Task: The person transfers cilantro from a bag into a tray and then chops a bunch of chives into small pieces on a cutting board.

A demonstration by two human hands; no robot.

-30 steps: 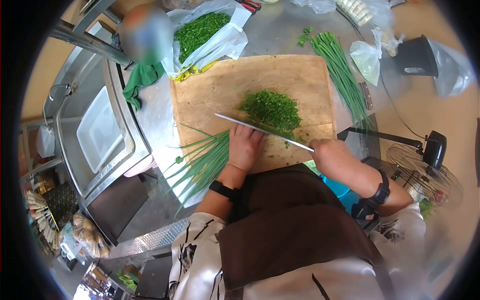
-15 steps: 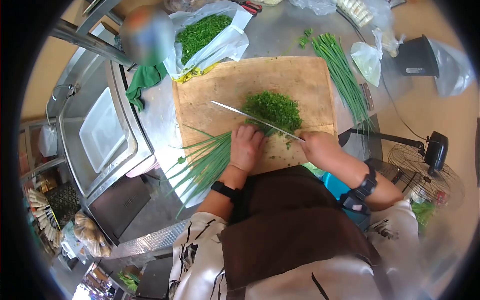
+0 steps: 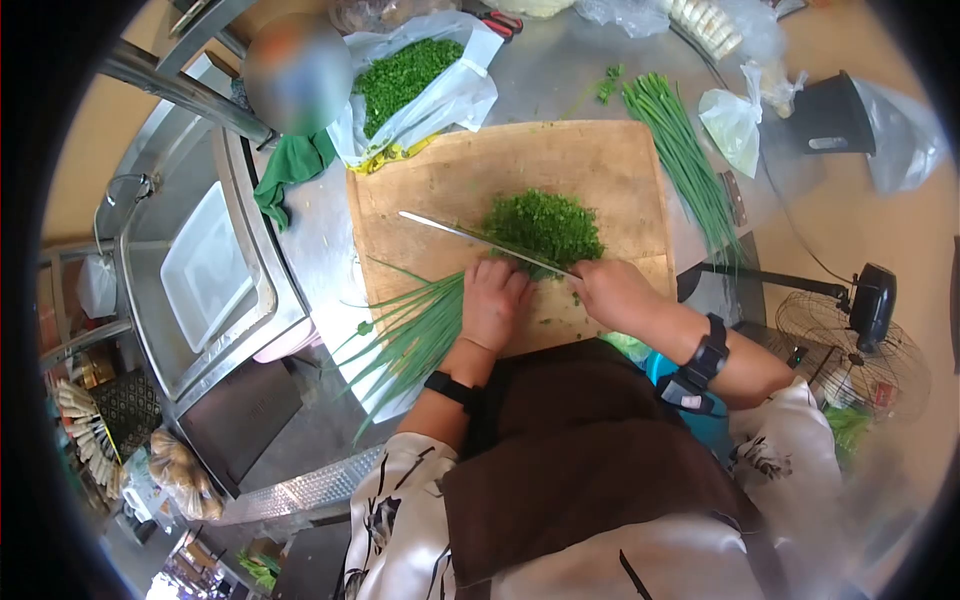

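The left hand [image 3: 491, 298]'s fingers are curled closed on the long green scallions [image 3: 415, 318], which fan out leftward past the wooden board [image 3: 410, 195]'s near-left edge. The right hand [image 3: 612, 292]'s fingers wrap the handle of the long thin steel knife [image 3: 455, 229], its blade just beyond the left fingers, beside the chopped green heap [image 3: 545, 225]. Bare wood lies left and far of the heap.
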